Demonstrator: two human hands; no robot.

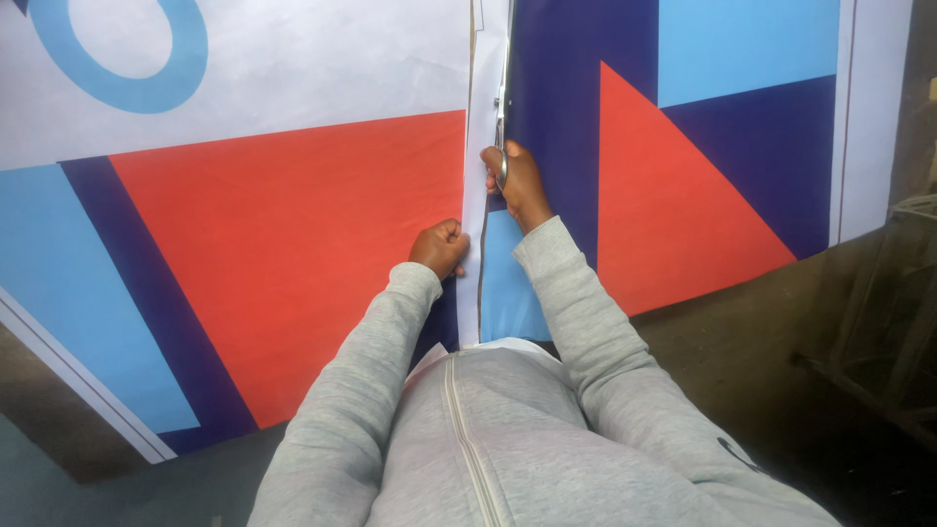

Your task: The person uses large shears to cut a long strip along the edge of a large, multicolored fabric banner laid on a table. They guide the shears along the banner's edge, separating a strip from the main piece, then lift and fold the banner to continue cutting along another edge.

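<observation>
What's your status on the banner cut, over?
Right hand gripping scissors, blades along the white strip. Left hand fisted on the banner's cut edge. Nothing across the cut line.

The big printed sheet [293, 224] lay flat on the floor [761, 351], spread from nine o'clock to three o'clock. A narrow strip [475, 185] ran down its middle from twelve o'clock toward six. The left hand [439, 247] sat on the strip's left edge. The right hand [517, 185] was just past it, toward twelve o'clock, with the scissors [502, 117] pointing to twelve. A metal frame [893, 312] stood at three o'clock.
</observation>
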